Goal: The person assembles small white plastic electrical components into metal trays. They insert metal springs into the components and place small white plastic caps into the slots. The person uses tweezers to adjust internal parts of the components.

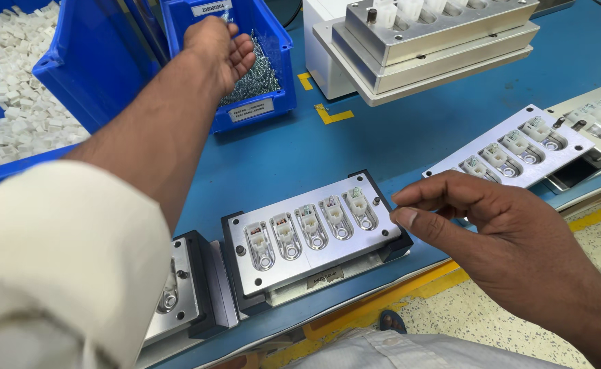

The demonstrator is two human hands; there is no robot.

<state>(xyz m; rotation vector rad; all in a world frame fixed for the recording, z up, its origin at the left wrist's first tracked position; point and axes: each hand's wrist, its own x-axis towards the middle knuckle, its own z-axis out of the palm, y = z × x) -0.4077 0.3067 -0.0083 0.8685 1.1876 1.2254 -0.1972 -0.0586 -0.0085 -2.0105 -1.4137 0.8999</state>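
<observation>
Reaching into the screw bin (263,75), the left hand (220,49) curls loosely over the screws (254,80). Hovering beside the jig (311,236) on the worktop (300,147), the right hand (481,229) pinches thumb and forefinger nearly together, apparently empty.

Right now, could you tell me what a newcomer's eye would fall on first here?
Probably the left hand, reaching into the blue bin of small metal parts at the top. Next, the metal fixture plate at the centre of the blue table, with white pieces in its five pockets. The right hand hovers by its right edge, fingers pinched.
</observation>
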